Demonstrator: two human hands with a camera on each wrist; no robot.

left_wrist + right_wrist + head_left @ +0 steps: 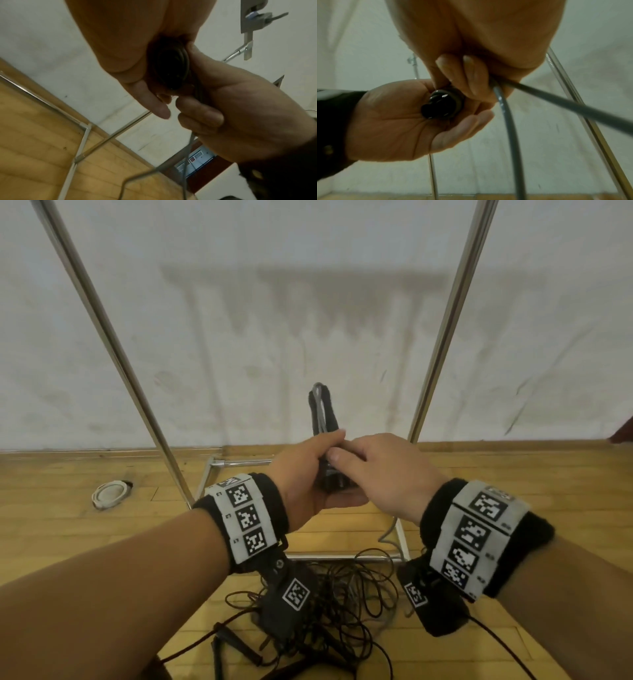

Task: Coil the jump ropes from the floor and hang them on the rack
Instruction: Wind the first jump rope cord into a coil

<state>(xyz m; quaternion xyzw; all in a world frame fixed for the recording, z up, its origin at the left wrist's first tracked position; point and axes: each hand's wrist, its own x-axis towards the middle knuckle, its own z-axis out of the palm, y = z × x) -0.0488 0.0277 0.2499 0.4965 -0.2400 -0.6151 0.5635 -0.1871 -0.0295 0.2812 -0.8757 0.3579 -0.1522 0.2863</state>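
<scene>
Two black jump-rope handles [323, 412] stick up together in front of the wall, with grey cord [318, 405] looped along them. My left hand [308, 470] grips their lower part, thumb across the top. In the right wrist view the black handle end [441, 105] lies in the left palm [393, 121]. My right hand [373, 470] sits against the bundle; its curled fingers [471, 75] hold the grey cord [505, 111], which trails down. The steel rack's poles [113, 344] stand either side. A tangle of dark ropes [346, 601] lies on the floor below my wrists.
A white coiled rope [109, 494] lies on the wooden floor left of the rack. The rack's base bars [342, 558] run low across the floor under my hands. A white wall [308, 302] closes off the space behind.
</scene>
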